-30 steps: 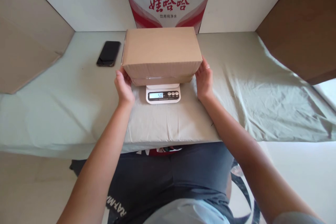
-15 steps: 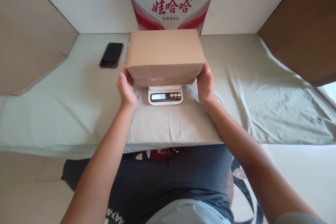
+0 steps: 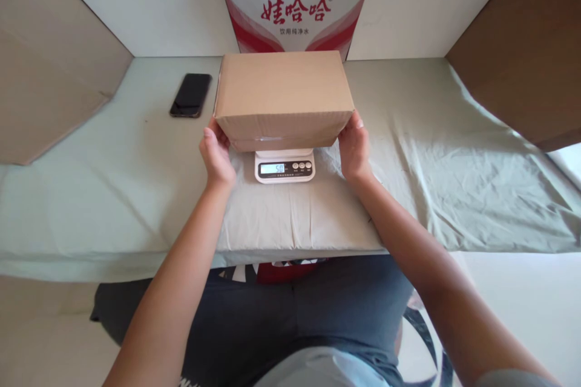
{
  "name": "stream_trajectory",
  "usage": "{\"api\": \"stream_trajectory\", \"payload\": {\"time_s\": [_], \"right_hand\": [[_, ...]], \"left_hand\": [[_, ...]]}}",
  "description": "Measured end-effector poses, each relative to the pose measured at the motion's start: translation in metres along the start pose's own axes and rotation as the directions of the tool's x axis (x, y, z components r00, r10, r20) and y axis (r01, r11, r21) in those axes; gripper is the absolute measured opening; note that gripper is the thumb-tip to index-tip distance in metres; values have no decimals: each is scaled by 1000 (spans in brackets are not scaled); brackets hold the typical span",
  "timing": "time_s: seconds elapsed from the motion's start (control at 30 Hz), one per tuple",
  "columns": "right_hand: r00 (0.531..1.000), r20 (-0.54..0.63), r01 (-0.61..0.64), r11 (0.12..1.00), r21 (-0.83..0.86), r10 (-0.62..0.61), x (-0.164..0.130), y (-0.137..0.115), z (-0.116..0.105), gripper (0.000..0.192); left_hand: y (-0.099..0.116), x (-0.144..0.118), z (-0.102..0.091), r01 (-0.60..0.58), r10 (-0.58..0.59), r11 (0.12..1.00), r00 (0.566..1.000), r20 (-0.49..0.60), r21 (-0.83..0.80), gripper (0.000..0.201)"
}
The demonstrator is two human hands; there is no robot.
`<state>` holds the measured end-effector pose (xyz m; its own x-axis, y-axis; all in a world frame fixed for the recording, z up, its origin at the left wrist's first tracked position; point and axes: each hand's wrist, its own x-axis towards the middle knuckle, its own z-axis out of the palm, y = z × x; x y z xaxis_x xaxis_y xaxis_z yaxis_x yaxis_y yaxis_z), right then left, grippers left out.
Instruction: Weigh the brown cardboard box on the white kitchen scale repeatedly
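A brown cardboard box [image 3: 284, 84] rests on or just over a small white digital scale [image 3: 285, 178], whose lit display reads 50. The box covers the scale's platform, so I cannot tell how they meet. At the box's left end is my left hand [image 3: 216, 154], thumb up and fingers curled round the lower side. My right hand [image 3: 354, 148] grips the opposite end in the same way. Both hands' fingertips are partly hidden behind the box.
A black phone [image 3: 191, 95] lies on the pale green cloth [image 3: 127, 193] to the left. Behind stands a white and red printed carton [image 3: 297, 6] against the wall. Large cardboard pieces flank the surface at left [image 3: 54, 72] and right [image 3: 521, 54].
Both hands and the box keep nearly the same position on the scale, and its display still reads 50. The view has shifted very slightly.
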<state>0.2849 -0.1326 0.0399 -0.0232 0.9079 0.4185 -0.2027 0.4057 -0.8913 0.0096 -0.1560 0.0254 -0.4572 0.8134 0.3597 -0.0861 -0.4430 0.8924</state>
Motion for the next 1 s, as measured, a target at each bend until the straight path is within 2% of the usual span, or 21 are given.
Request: {"api": "stream_trajectory", "payload": {"time_s": [0.33,0.43,0.6,1.0], "right_hand": [[1000,-10,-11,1000,-8,11,-2,-3,1,70],[1000,4,-1,999,-41,1,-2,-6,1,73],[999,25,32,999,-25,-31,-2,-6,1,65],[1000,24,12,999,-43,-11,-7,-8,-5,73]], "left_hand": [[5,-2,6,-40,40,998,999,-1,-50,60],[6,-2,6,-30,30,998,1000,3,-48,60],[8,-2,5,-16,16,999,1000,0,-46,64],[6,-5,4,4,-4,1000,1000,3,-2,67]]}}
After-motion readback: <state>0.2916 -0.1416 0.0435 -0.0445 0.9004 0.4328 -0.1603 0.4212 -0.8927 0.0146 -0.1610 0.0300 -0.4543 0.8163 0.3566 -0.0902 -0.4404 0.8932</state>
